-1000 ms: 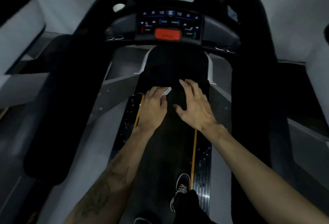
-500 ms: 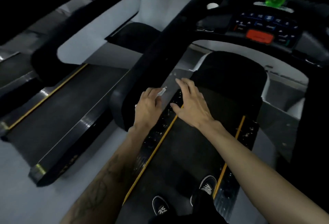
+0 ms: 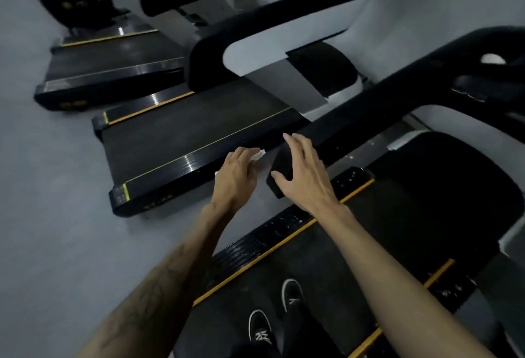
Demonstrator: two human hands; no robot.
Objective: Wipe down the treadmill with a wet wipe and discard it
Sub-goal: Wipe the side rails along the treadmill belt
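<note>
The left hand (image 3: 235, 178) is pinching a crumpled white wipe (image 3: 258, 155) under its curled fingers, just beside the treadmill's (image 3: 312, 258) matte black handrail (image 3: 369, 113). The right hand (image 3: 305, 178) is hovering with fingers spread over the rail's rounded end.

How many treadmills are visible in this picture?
3. The treadmill under the person's shoes at lower right; a second treadmill beside it in the middle; a third treadmill at upper left. More may stand outside the view.
</note>
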